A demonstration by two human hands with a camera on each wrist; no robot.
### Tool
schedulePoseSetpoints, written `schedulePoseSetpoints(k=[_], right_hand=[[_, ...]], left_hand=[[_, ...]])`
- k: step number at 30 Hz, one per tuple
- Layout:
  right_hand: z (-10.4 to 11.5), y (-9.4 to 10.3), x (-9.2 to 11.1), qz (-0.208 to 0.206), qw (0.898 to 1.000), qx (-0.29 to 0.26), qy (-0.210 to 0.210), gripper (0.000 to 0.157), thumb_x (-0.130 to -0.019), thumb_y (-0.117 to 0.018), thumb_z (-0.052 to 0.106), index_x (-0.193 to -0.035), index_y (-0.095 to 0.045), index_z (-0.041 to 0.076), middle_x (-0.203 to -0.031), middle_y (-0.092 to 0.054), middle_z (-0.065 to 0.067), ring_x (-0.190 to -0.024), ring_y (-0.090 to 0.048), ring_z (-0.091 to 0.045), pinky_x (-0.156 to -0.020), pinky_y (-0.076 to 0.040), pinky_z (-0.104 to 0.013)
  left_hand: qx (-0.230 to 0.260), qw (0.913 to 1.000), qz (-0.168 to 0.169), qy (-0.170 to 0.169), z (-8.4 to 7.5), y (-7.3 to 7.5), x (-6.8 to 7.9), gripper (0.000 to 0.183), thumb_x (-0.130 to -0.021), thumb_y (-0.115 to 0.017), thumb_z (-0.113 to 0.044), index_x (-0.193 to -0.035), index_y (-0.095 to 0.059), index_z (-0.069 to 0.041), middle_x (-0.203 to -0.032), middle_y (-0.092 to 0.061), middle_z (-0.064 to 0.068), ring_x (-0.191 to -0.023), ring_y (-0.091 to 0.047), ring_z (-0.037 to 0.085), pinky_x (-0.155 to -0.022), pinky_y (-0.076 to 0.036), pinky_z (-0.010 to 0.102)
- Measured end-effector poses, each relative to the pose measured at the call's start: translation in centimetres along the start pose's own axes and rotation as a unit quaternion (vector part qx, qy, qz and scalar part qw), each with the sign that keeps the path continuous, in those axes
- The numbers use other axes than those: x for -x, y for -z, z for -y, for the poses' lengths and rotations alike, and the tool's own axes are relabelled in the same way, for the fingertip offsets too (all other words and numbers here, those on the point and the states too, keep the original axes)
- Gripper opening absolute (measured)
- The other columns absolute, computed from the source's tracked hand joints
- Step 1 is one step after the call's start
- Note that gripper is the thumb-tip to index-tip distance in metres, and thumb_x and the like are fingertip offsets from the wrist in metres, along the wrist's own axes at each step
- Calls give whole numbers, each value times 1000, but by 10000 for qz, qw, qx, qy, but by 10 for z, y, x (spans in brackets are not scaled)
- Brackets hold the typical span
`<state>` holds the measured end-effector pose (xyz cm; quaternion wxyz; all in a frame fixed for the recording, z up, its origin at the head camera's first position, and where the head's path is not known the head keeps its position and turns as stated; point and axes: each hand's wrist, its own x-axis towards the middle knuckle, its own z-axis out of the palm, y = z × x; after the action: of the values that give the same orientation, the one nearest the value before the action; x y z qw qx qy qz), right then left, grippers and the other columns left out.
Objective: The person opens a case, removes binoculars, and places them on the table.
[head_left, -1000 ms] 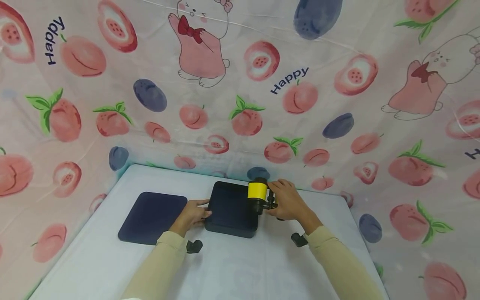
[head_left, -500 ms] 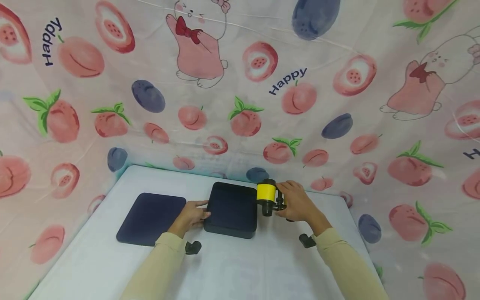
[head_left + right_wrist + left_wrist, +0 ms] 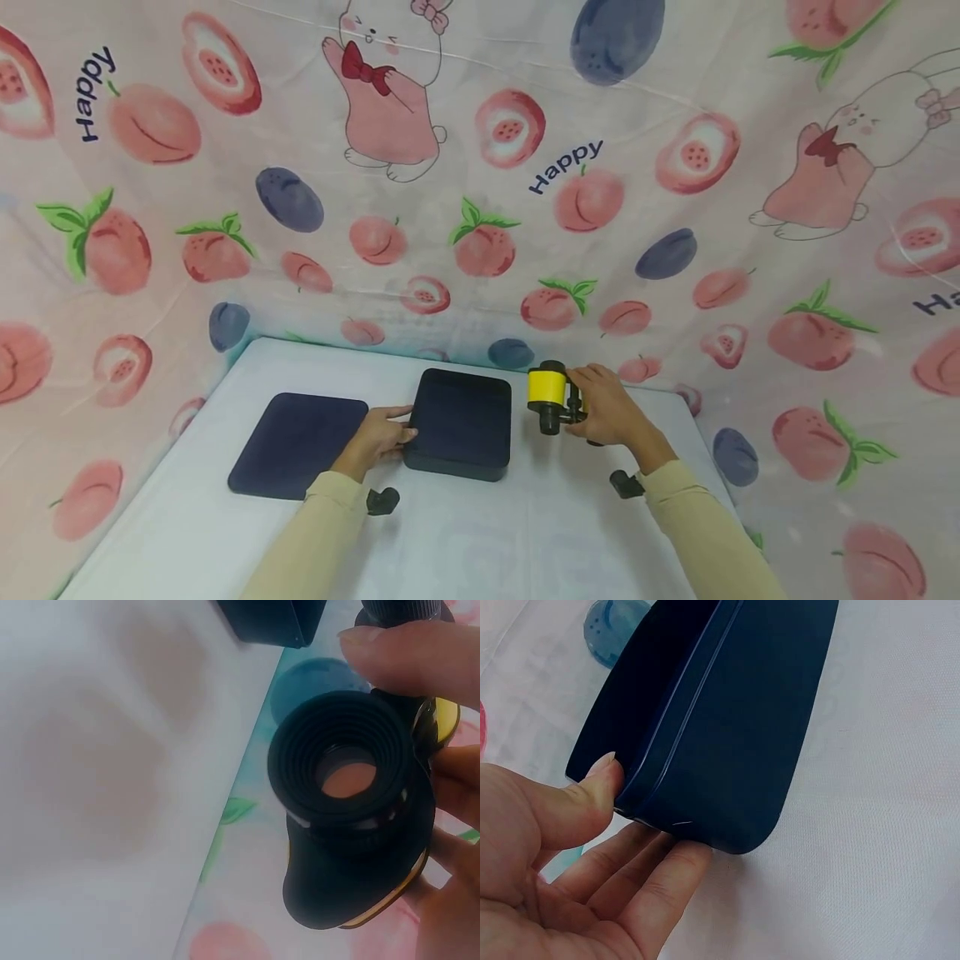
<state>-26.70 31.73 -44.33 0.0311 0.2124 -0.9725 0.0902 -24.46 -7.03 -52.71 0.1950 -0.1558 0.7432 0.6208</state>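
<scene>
A dark navy box [image 3: 461, 425] with rounded corners and an open top is on the white table. My left hand [image 3: 375, 437] grips its left side; in the left wrist view the thumb [image 3: 600, 791] lies at the rim and the fingers are against the outer wall [image 3: 720, 750]. To the right of the box, my right hand [image 3: 607, 408] holds yellow and black binoculars [image 3: 547, 387], raised above the table. The right wrist view shows one round black eyepiece [image 3: 341, 757] close up, with the thumb [image 3: 412, 664] and fingers around the body.
Left of the box lies a flat dark navy square panel [image 3: 296, 446], shaped like a lid. Behind the white table [image 3: 480, 542] hangs a cloth [image 3: 420, 192] printed with peaches and rabbits. Small black wrist-camera parts [image 3: 383, 501] stick out by both forearms.
The right hand has moved right with the binoculars, from over the box's right edge to beside it. The left hand keeps its grip on the box, which stays in place.
</scene>
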Motion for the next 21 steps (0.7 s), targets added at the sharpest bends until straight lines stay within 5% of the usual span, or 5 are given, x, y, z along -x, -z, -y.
schedulePoseSetpoints(k=[21], right_hand=[[-13, -6, 5, 98, 9996, -165, -211, 90, -71, -94, 28, -148, -54, 2, -146, -61, -15, -140, -45, -40, -115, -41, -67]], left_hand=[[85, 9999, -44, 76, 2, 1, 1, 65, -96, -66, 4, -157, -46, -8, -154, -51, 29, -137, -57, 46, -108, -51, 57]])
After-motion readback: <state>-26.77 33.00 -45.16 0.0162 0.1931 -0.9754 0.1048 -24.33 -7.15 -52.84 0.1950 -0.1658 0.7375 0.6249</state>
